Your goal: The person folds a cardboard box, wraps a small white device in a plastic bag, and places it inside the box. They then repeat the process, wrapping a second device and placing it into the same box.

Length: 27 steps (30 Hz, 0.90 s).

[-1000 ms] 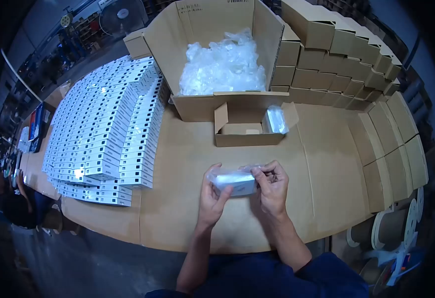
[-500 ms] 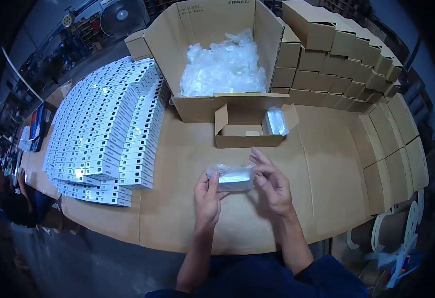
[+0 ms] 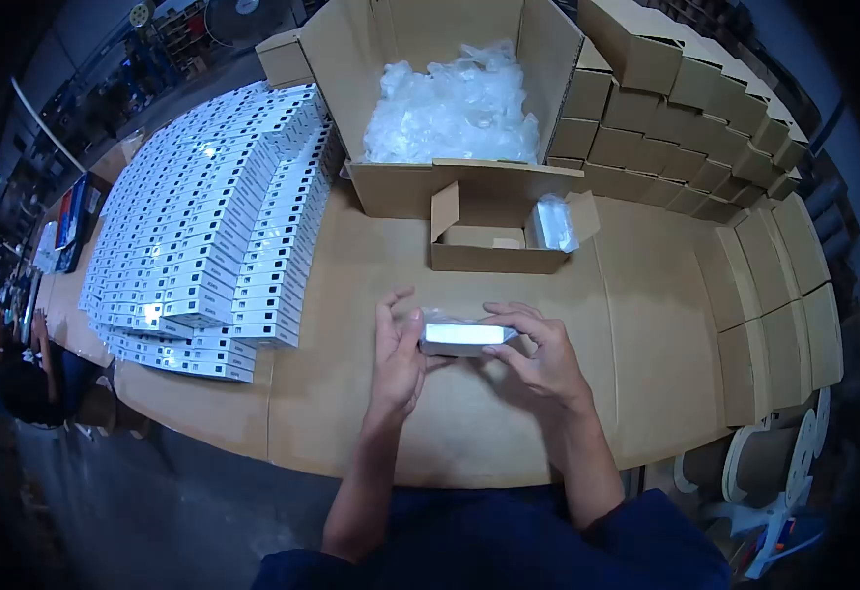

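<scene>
A small white box (image 3: 464, 335) in a clear plastic bag is held level above the table, its long side toward me. My left hand (image 3: 398, 359) is at its left end, thumb against the end and some fingertips underneath; its index finger points up and away. My right hand (image 3: 545, 359) pinches the right end, with the thumb on the near side and fingers over the top. Beyond them stands an open small carton (image 3: 499, 260), its flaps spread. A similar wrapped box (image 3: 554, 224) stands upright at the carton's right end.
Stacked white boxes (image 3: 194, 226) cover the table's left side. Behind the carton, a large cardboard box (image 3: 351, 88) holds clear plastic bags (image 3: 455, 108). Brown cartons (image 3: 666, 138) are piled back right, with more cartons (image 3: 779, 305) along the right edge. Another person (image 3: 32, 364) is at far left.
My right hand has closed on the right end of the wrapped box. The box's white face has turned toward me, and my left index finger has lifted. The view has shifted slightly.
</scene>
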### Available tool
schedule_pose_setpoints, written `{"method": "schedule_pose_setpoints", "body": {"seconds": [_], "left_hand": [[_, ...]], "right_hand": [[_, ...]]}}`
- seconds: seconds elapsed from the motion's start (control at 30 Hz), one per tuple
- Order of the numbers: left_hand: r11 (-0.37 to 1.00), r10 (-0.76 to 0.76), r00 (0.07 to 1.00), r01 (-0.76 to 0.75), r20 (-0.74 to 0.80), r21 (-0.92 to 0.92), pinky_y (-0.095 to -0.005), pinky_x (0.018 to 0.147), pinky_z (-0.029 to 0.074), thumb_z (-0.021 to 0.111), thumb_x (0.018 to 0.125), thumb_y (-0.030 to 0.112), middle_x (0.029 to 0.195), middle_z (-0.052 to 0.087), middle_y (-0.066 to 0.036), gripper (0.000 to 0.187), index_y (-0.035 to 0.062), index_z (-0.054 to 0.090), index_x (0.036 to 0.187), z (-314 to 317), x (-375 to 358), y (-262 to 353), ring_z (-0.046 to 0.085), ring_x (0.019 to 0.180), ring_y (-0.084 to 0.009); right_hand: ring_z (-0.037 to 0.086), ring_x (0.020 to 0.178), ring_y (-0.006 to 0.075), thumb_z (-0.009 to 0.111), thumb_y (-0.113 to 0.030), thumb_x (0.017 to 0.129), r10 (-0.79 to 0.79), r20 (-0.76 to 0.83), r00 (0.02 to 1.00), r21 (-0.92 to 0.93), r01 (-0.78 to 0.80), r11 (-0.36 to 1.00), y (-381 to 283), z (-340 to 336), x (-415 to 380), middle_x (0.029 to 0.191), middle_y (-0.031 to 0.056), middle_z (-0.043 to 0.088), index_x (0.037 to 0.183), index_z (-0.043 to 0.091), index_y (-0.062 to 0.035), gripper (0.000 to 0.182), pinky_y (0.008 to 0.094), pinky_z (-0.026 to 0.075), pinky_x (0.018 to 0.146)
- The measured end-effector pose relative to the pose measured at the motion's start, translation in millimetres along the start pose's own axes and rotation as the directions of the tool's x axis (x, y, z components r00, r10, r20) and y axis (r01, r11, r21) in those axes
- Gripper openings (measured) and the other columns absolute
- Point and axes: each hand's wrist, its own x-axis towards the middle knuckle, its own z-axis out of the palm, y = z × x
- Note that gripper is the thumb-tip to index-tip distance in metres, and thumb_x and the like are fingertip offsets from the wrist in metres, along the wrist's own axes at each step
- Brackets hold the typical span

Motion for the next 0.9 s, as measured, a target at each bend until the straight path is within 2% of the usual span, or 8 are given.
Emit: {"method": "schedule_pose_setpoints", "body": {"seconds": [0.2, 0.3, 0.4, 0.5, 0.6, 0.7, 0.73, 0.9], "left_hand": [[0.859, 0.118, 0.884, -0.319, 0.452, 0.401, -0.032, 0.097, 0.057, 0.063, 0.099, -0.001, 0.129, 0.057, -0.012, 0.043, -0.0004, 0.052, 0.14, -19.5, 4.0, 8.7, 0.06, 0.12, -0.0214], [0.922, 0.03, 0.945, -0.153, 0.327, 0.356, -0.0302, 0.1, 0.054, 0.065, 0.096, -0.005, 0.131, 0.057, -0.011, 0.028, -0.0049, 0.063, 0.124, -17.6, 2.8, 12.4, 0.058, 0.121, -0.0192], [0.873, 0.055, 0.922, -0.231, 0.383, 0.43, -0.0313, 0.1, 0.054, 0.065, 0.097, -0.005, 0.131, 0.056, -0.011, 0.031, -0.0042, 0.06, 0.128, -19.6, 8.8, 16.0, 0.058, 0.121, -0.0188], [0.913, -0.124, 0.935, -0.024, 0.333, 0.407, -0.0333, 0.098, 0.057, 0.062, 0.099, -0.002, 0.135, 0.054, -0.011, 0.037, -0.0029, 0.052, 0.135, -24.0, 17.5, 16.3, 0.061, 0.116, -0.0177], [0.899, 0.041, 0.913, -0.212, 0.406, 0.384, -0.0339, 0.095, 0.057, 0.067, 0.097, 0.002, 0.141, 0.05, -0.013, 0.052, 0.0014, 0.044, 0.144, -27.7, 32.2, 9.7, 0.06, 0.117, -0.019], [0.716, 0.218, 0.938, -0.341, 0.27, 0.609, -0.0366, 0.095, 0.056, 0.073, 0.093, 0.006, 0.144, 0.047, -0.016, 0.068, 0.0056, 0.037, 0.15, -14.3, 36.5, 19.9, 0.058, 0.12, -0.022], [0.421, 0.246, 0.924, -0.375, 0.293, 0.826, -0.0403, 0.098, 0.054, 0.076, 0.089, 0.01, 0.144, 0.046, -0.018, 0.075, 0.0124, 0.038, 0.154, -15.7, 41.1, 27.0, 0.056, 0.124, -0.0308], [0.039, 0.246, 0.865, -0.46, 0.438, 0.887, -0.0447, 0.103, 0.049, 0.073, 0.089, 0.011, 0.136, 0.052, -0.019, 0.072, 0.0212, 0.045, 0.154, -25.3, 65.0, 27.7, 0.055, 0.123, -0.0387]], "right_hand": [[0.06, 0.128, 0.0354, 0.079, -0.003, 0.079, -0.146, -0.071, 0.987, -0.035, 0.144, 0.989, -7.0, -6.3, 4.3, 0.116, 0.012, 0.075, 0.112, 0.075, -0.0035, 0.033, 0.0458, 0.047, 0.108], [0.06, 0.127, 0.034, 0.079, -0.001, 0.078, -0.125, -0.038, 0.991, -0.033, 0.124, 0.992, -6.6, -7.8, 4.6, 0.113, 0.0103, 0.075, 0.111, 0.075, -0.0035, 0.034, 0.0427, 0.05, 0.103], [0.064, 0.111, 0.0324, 0.08, -0.002, 0.079, -0.156, 0.013, 0.988, -0.145, 0.156, 0.977, -15.6, -14.2, 5.5, 0.107, 0.009, 0.075, 0.111, 0.075, -0.0055, 0.033, 0.042, 0.055, 0.086], [0.067, 0.089, 0.03, 0.078, -0.001, 0.081, -0.226, 0.045, 0.973, -0.2, 0.231, 0.952, -20.4, -16.4, 9.7, 0.097, 0.0099, 0.072, 0.11, 0.074, -0.0049, 0.029, 0.0418, 0.056, 0.074], [0.068, 0.08, 0.03, 0.076, 0.0, 0.082, -0.19, 0.048, 0.981, -0.217, 0.196, 0.956, -25.4, -20.2, 13.6, 0.093, 0.0113, 0.069, 0.107, 0.073, -0.0031, 0.026, 0.04, 0.056, 0.07], [0.069, 0.075, 0.0288, 0.076, 0.001, 0.083, -0.212, -0.096, 0.972, -0.278, 0.179, 0.944, -19.3, -28.1, 19.7, 0.091, 0.0129, 0.067, 0.105, 0.071, -0.0013, 0.022, 0.038, 0.057, 0.066], [0.07, 0.075, 0.0279, 0.075, 0.002, 0.083, -0.208, -0.182, 0.961, -0.292, 0.149, 0.945, -16.4, -30.5, 20.3, 0.09, 0.0132, 0.067, 0.104, 0.07, -0.0008, 0.021, 0.037, 0.058, 0.066], [0.069, 0.07, 0.0226, 0.072, 0.006, 0.085, -0.18, -0.552, 0.815, -0.26, 0.037, 0.965, -5.8, -38.9, 37.7, 0.087, 0.0119, 0.064, 0.101, 0.067, 0.0016, 0.017, 0.0308, 0.063, 0.063]]}}
